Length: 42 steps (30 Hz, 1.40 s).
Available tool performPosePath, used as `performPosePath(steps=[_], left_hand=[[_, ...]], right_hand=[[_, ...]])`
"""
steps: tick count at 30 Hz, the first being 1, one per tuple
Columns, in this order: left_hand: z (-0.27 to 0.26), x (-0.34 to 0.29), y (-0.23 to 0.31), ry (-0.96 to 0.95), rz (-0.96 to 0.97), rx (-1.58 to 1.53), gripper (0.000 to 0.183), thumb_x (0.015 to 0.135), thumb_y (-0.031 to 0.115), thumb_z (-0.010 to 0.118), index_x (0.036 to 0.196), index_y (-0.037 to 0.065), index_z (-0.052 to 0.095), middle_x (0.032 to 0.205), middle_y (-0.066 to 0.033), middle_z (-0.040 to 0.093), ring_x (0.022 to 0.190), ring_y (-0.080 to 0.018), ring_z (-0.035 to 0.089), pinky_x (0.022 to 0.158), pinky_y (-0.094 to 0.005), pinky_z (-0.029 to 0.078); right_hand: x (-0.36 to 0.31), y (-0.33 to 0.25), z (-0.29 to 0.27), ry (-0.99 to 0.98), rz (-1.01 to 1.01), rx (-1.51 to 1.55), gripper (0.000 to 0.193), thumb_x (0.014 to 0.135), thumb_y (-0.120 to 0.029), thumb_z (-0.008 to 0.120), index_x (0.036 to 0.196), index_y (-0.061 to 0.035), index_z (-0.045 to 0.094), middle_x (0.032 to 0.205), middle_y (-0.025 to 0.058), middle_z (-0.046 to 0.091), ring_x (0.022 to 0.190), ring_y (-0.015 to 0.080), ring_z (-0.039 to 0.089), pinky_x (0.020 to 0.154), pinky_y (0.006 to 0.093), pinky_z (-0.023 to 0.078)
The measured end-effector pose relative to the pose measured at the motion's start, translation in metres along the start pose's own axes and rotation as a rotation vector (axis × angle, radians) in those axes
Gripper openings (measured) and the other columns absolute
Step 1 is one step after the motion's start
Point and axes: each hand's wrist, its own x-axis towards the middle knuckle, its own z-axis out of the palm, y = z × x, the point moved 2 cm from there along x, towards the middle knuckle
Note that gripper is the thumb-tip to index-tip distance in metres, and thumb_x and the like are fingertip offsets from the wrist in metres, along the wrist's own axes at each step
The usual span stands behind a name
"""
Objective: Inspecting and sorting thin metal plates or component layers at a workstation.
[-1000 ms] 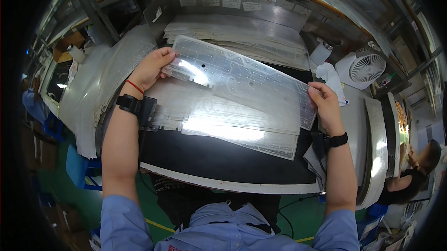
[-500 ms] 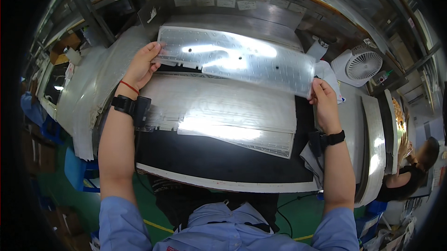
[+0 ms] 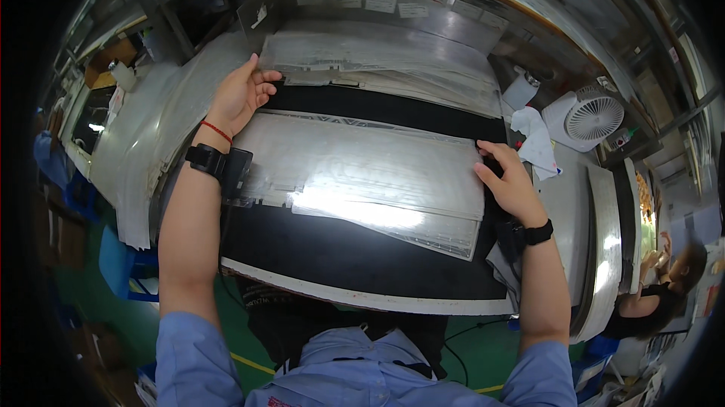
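A stack of thin, shiny metallic-looking sheets [image 3: 362,161] lies on the black table surface [image 3: 355,241] in front of me, its lower sheets fanned out at the front right. Behind it, across a black strip, is a far stack of similar sheets [image 3: 362,56], some of them askew. My left hand [image 3: 243,96] holds nothing, fingers apart, beside the left end of the far stack. At the right end of the near stack is my right hand [image 3: 507,180], open, with thumb and forefinger spread by the top sheet's corner. Whether it touches the sheet I cannot tell.
Large curved sheets [image 3: 140,150] are piled at the left, and more stand at the right [image 3: 604,248]. A white fan [image 3: 593,116], a white bottle [image 3: 521,90] and a crumpled cloth [image 3: 535,143] sit to the right. Farther right is another person [image 3: 657,294].
Both hands held a long clear-looking sheet by its ends; they have let it go, and it now lies on the far stack. My right hand has moved down and left to the near stack.
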Motion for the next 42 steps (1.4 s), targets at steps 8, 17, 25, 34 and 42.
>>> performPosePath(steps=[8, 17, 25, 34, 42], left_hand=[[0.017, -0.001, 0.0, 0.032, 0.105, 0.061, 0.046, 0.102, 0.02, 0.045, 0.142, 0.002, 0.03, 0.119, -0.0133, 0.061, 0.091, -0.0136, 0.062, 0.074, -0.0225, 0.052], [0.006, -0.003, 0.002, 0.028, 0.126, 0.092, 0.051, 0.102, 0.019, 0.046, 0.147, 0.003, 0.027, 0.131, -0.013, 0.056, 0.1, -0.0146, 0.061, 0.084, -0.0247, 0.051], [-0.005, 0.002, 0.0, 0.029, 0.068, 0.165, 0.038, 0.102, 0.021, 0.046, 0.135, 0.002, 0.046, 0.119, -0.0077, 0.062, 0.098, -0.0117, 0.061, 0.084, -0.0241, 0.051], [0.02, -0.011, 0.001, -0.114, -0.129, 0.19, 0.035, 0.102, 0.026, 0.045, 0.126, 0.001, 0.053, 0.115, -0.0092, 0.064, 0.098, -0.014, 0.062, 0.084, -0.0279, 0.052], [0.011, -0.005, -0.01, -0.185, -0.102, 0.477, 0.021, 0.099, 0.02, 0.053, 0.112, 0.006, 0.061, 0.089, 0.0023, 0.061, 0.066, -0.0036, 0.051, 0.057, -0.0164, 0.04]], right_hand=[[0.0, 0.008, 0.004, -0.001, 0.218, 0.325, 0.044, 0.086, -0.008, 0.068, 0.127, -0.0029, 0.055, 0.103, 0.0042, 0.055, 0.088, 0.0115, 0.053, 0.079, 0.0249, 0.044], [0.001, -0.003, 0.011, 0.031, 0.343, 0.79, 0.045, 0.088, 0.002, 0.062, 0.132, -0.0016, 0.051, 0.105, 0.0028, 0.06, 0.082, 0.0049, 0.057, 0.076, 0.0188, 0.046], [0.001, 0.022, 0.008, 0.17, 0.309, 0.719, 0.016, 0.095, -0.006, 0.056, 0.11, -0.0014, 0.059, 0.093, -0.0009, 0.062, 0.08, 0.0035, 0.054, 0.071, 0.0178, 0.042], [0.0, 0.037, 0.004, 0.404, 0.371, 0.946, 0.012, 0.1, -0.015, 0.05, 0.102, -0.0055, 0.057, 0.087, -0.0033, 0.056, 0.074, 0.0053, 0.049, 0.069, 0.0201, 0.04], [0.001, 0.033, 0.003, 0.487, 0.372, 1.028, 0.014, 0.1, -0.017, 0.051, 0.104, -0.005, 0.056, 0.085, -0.0029, 0.055, 0.074, 0.006, 0.052, 0.068, 0.0205, 0.043]])
